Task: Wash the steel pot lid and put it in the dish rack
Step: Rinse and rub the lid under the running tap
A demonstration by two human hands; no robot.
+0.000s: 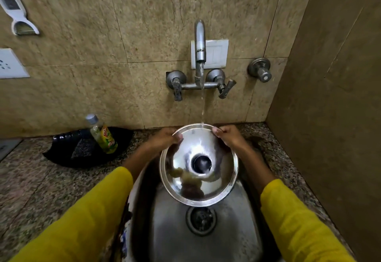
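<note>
The round steel pot lid is held tilted over the steel sink, its shiny hollow side facing me with a dark knob spot in the middle. My left hand grips the lid's upper left rim, and my right hand grips the upper right rim. A thin stream of water falls from the wall tap onto the lid's far edge. No dish rack is in view.
A black tray with a scrub pad and a dish-soap bottle sits on the granite counter at the left. Tap handles and a separate valve stick out of the tiled wall. A side wall closes the right. The sink drain lies below the lid.
</note>
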